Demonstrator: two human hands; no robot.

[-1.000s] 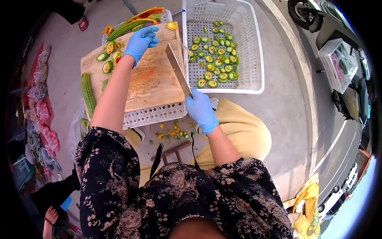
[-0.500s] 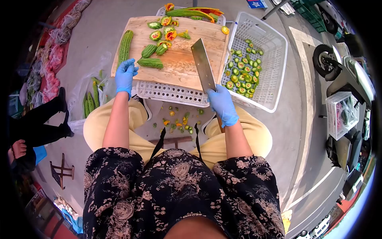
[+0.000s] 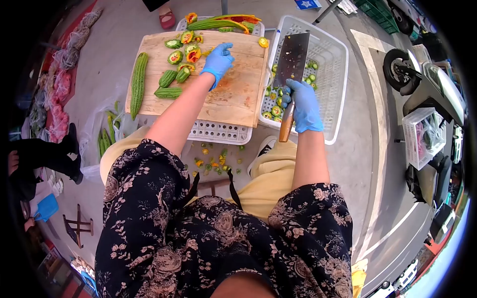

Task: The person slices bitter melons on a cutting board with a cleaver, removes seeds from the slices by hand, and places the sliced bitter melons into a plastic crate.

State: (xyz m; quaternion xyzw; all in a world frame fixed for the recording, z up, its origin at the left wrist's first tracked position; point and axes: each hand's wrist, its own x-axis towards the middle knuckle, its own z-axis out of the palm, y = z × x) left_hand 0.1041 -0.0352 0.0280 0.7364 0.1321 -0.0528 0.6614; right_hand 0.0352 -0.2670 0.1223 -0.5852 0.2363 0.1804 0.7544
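Observation:
My left hand (image 3: 218,60), in a blue glove, is over the wooden board (image 3: 238,109) with fingers apart and nothing in it. My right hand (image 3: 304,104), also gloved, holds the cleaver (image 3: 292,57) near its wooden handle, the blade flat above the white crate (image 3: 338,89). Small bits stick to the blade. Under it lie green slices (image 3: 276,111) with pale and red centres. On the board's left are a long ridged gourd (image 3: 139,82), shorter green pieces (image 3: 168,78) and cut pieces with orange flesh (image 3: 194,54).
Behind the board, a shallow crate (image 3: 171,25) holds more gourds (image 3: 213,23). Scraps (image 3: 217,160) lie on the ground by my shoe (image 3: 266,146). A plastic bag (image 3: 94,119) with gourds is at left, near another person's legs (image 3: 49,149). A scooter (image 3: 435,89) stands at right.
My right hand has carried the cleaver right, over the crate, and its blade now shows its broad face. My left hand has moved from the board's near left edge to over its middle.

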